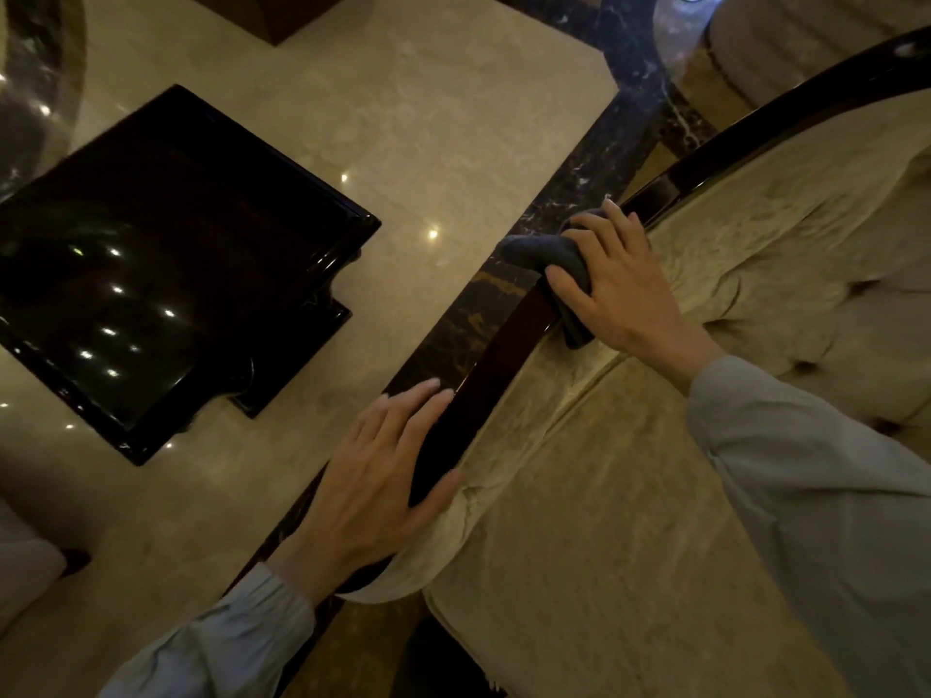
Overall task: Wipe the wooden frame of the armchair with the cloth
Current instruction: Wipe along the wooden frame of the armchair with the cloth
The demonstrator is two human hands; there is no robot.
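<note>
The armchair's dark glossy wooden frame (509,340) curves from the lower middle up to the top right, edging beige tufted upholstery (655,496). My right hand (619,289) presses a dark grey cloth (539,254) onto the frame's top rail, fingers curled over the cloth. One end of the cloth sticks out left of the rail. My left hand (383,481) rests lower on the same rail, palm down with fingers spread, the thumb on the upholstery side. It holds nothing.
A glossy black square side table (166,264) stands to the left on the beige marble floor (428,123). A dark marble inlay strip (604,158) runs beside the chair. Another upholstered seat (786,37) sits at the top right.
</note>
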